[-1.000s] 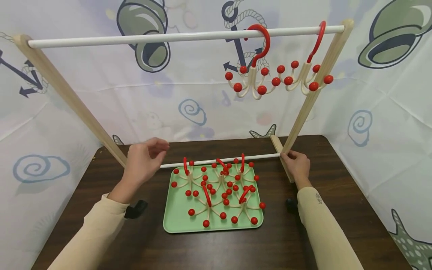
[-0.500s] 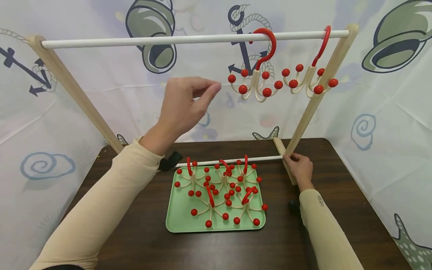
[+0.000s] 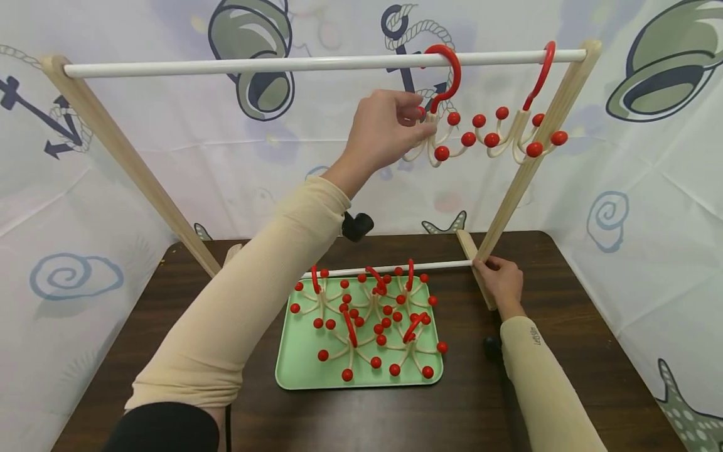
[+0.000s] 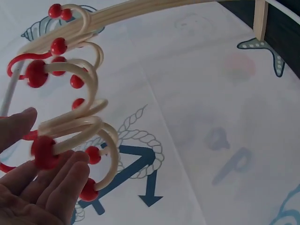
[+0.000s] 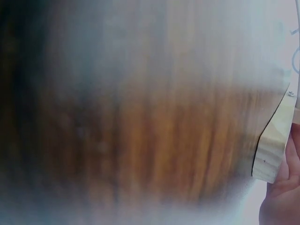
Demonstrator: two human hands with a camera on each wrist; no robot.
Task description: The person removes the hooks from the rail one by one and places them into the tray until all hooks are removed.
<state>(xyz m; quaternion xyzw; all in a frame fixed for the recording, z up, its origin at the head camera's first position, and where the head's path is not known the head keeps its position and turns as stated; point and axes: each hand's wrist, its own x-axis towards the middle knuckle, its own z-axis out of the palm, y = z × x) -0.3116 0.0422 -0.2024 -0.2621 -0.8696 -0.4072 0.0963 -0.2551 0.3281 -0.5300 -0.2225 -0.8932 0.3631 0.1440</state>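
Note:
Two hangers with red hooks and cream arms tipped by red balls hang from the rack's white top rod (image 3: pixel 254 66). My left hand (image 3: pixel 384 129) is raised to the left one, a red-hooked hanger (image 3: pixel 456 70), thumb and fingers to either side of its stem. In the left wrist view a gap shows between the thumb (image 4: pixel 18 124) and the fingers (image 4: pixel 61 180), with part of the hanger between them. The other hanger (image 3: pixel 519 129) hangs beside the right post. Low at the right, my right hand (image 3: pixel 501 280) grips the foot of the wooden rack (image 3: pixel 514 182).
On the dark table (image 3: pixel 361 420) lies a green tray (image 3: pixel 299 370) bearing several more of these hangers. A white lower bar (image 3: pixel 446 265) runs behind it. The left wooden post (image 3: pixel 130 163) leans outward, and a printed cloth (image 3: pixel 350 207) backs the scene.
My left hand has risen from beside the tray, nothing in it, up and to the right to the left hanging hanger. My right hand has stayed at the rack's foot.

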